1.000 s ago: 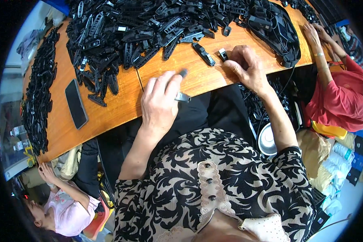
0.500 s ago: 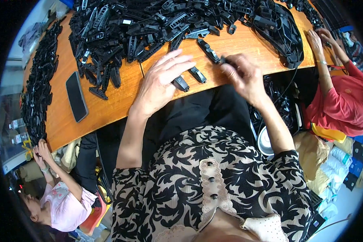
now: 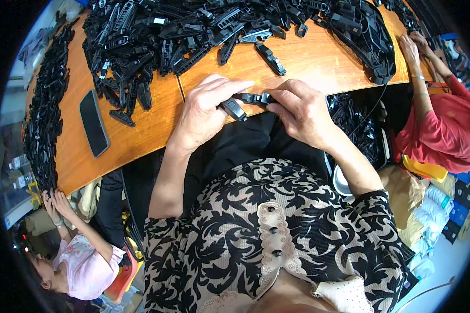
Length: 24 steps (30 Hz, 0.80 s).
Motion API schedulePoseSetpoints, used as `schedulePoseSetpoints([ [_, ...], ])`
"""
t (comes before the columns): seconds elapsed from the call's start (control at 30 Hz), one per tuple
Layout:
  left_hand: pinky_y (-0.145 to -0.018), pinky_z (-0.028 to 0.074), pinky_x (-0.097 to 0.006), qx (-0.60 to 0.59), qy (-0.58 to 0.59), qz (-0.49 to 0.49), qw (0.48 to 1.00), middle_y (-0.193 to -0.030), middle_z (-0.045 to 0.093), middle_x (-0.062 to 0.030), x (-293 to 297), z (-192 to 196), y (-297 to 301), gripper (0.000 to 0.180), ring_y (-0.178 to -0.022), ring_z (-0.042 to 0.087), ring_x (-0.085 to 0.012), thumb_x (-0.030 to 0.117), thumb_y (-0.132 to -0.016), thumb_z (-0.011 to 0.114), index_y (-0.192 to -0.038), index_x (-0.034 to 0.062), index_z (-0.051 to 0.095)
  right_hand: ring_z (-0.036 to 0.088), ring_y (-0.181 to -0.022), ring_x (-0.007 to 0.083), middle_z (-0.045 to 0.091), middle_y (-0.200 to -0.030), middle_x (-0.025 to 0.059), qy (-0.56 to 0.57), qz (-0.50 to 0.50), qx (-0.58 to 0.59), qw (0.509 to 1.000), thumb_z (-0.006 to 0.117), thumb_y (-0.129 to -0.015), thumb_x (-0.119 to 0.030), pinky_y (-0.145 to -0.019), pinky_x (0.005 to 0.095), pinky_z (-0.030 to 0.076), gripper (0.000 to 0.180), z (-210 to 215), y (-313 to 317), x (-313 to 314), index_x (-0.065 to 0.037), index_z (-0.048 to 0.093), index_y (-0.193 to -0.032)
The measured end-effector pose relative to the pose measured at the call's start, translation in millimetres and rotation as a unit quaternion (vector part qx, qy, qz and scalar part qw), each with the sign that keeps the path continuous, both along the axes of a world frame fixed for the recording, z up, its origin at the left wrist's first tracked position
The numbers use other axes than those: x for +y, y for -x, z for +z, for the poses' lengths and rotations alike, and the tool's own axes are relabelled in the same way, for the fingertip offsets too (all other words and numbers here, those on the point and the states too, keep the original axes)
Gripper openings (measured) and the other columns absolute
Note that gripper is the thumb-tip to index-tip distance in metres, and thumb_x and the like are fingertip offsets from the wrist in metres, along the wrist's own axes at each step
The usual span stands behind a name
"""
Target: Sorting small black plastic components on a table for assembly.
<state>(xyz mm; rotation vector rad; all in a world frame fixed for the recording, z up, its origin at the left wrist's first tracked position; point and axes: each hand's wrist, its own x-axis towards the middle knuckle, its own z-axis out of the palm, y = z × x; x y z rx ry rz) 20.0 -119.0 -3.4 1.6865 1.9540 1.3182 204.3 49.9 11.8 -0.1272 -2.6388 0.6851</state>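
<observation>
A slim black plastic clip-like part (image 3: 255,98) lies crosswise between my hands at the table's front edge. My right hand (image 3: 304,113) pinches its right end between thumb and fingers. At the other end, the fingertips of my left hand (image 3: 202,107) close over the part. A second black plastic part (image 3: 234,109) sticks out from under my left hand, partly covered by it; whether it is gripped or only lies there is hidden. Beyond my hands, a similar black part (image 3: 270,59) rests alone on the wooden table (image 3: 318,65).
A large heap of black plastic parts (image 3: 156,36) covers the table's far side. A phone (image 3: 94,124) lies at left, a black mesh bag (image 3: 368,47) at right. Another long pile (image 3: 47,109) runs along the left. Co-workers sit at both sides, one in pink (image 3: 89,261), one in red (image 3: 438,130).
My right hand has moved left and nearer me, and now grips a black part that lay slanted beside my left hand. That part has turned crosswise. My left hand has stayed nearly in place.
</observation>
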Motion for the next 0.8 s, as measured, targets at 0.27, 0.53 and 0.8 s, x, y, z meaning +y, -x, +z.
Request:
schedulePoseSetpoints([
  [0.27, -0.087, 0.054, -0.04, 0.037, -0.028, 0.023, 0.999, -0.101, 0.074, -0.0139, 3, 0, 1, 0.051, -0.095, 0.067, -0.0314, -0.012, -0.076, 0.064, -0.124, 0.0036, 0.072, 0.064, -0.081, 0.0328, 0.062, -0.088, 0.011, -0.031, 0.061, 0.061, 0.996, 0.078, -0.076, -0.008, -0.07, 0.0428, 0.055, 0.015, -11, 35, -4, -0.003, 0.067, -0.085],
  [0.53, -0.095, 0.049, -0.046, 0.104, 0.071, 0.152, 0.98, -0.108, 0.069, -0.0168, -135, 22, -27, 0.052, -0.104, 0.063, -0.0388, -0.007, -0.077, 0.061, -0.128, 0.0015, 0.065, 0.072, -0.093, 0.0326, 0.071, -0.105, 0.0166, 0.029, -0.111, 0.083, 0.99, 0.075, -0.095, -0.019, -0.08, 0.0407, 0.06, 0.024, -33, -7, 63, -0.003, 0.073, -0.112],
  [0.8, -0.099, 0.05, -0.044, 0.146, 0.148, 0.191, 0.959, -0.115, 0.069, -0.0172, -116, 52, -34, 0.055, -0.113, 0.062, -0.0373, -0.007, -0.078, 0.066, -0.132, 0.0027, 0.065, 0.072, -0.091, 0.0351, 0.068, -0.106, 0.0159, -0.079, -0.264, 0.032, 0.961, 0.073, -0.096, -0.04, -0.077, 0.0446, 0.059, 0.041, -28, 39, 111, -0.011, 0.07, -0.125],
])
